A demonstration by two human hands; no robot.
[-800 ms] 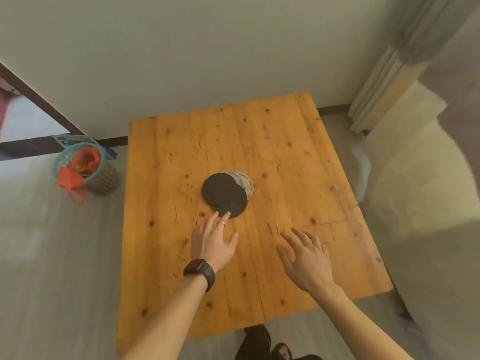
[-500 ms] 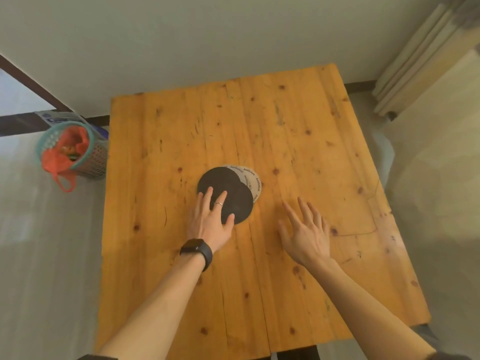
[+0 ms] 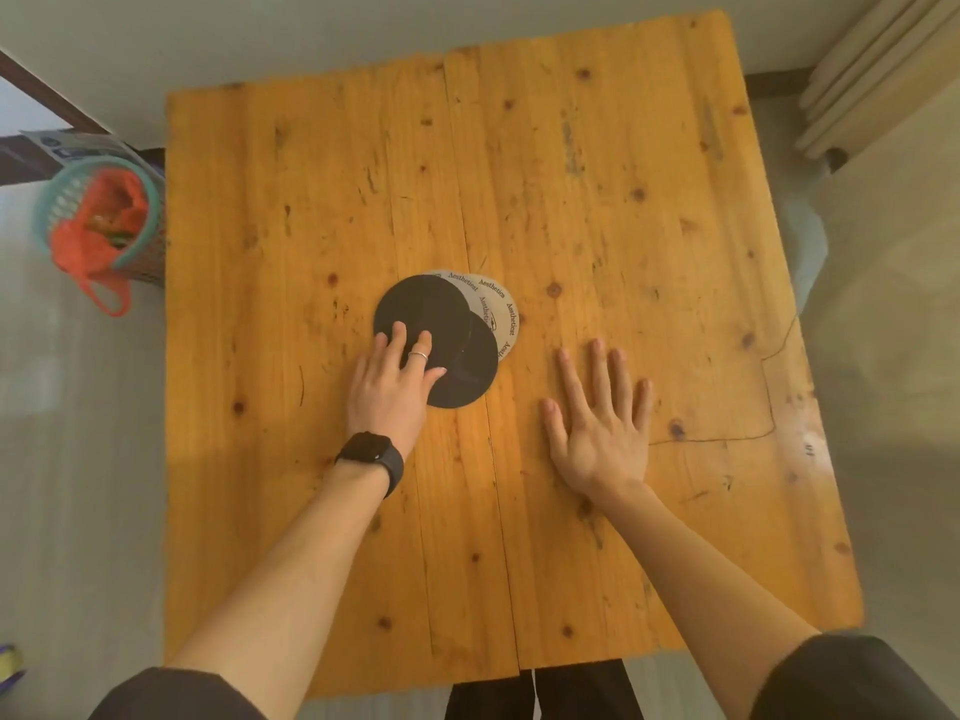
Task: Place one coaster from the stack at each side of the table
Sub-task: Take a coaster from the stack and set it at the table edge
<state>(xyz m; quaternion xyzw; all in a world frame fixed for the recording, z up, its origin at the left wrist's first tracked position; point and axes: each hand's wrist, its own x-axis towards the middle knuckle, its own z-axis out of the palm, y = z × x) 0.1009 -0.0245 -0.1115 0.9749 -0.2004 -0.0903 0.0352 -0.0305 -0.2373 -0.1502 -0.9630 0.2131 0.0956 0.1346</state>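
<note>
stack: coasters (image 3: 441, 335) fanned at mid worktop (image 3: 597, 200), two dark on top, pale printed ones under, all touching
left hand (image 3: 392, 379): flat, fingers spread, fingertips (image 3: 399, 331) pressing on the top dark coaster (image 3: 422, 317), nothing gripped
right hand (image 3: 600, 418): wide, flat on wood just right of the stack, holding nothing
progress: none placed, all four sides bare
left to do: slide or lift the first coaster, then one for each side
off worktop: basket (image 3: 98, 220) on floor, left
</note>
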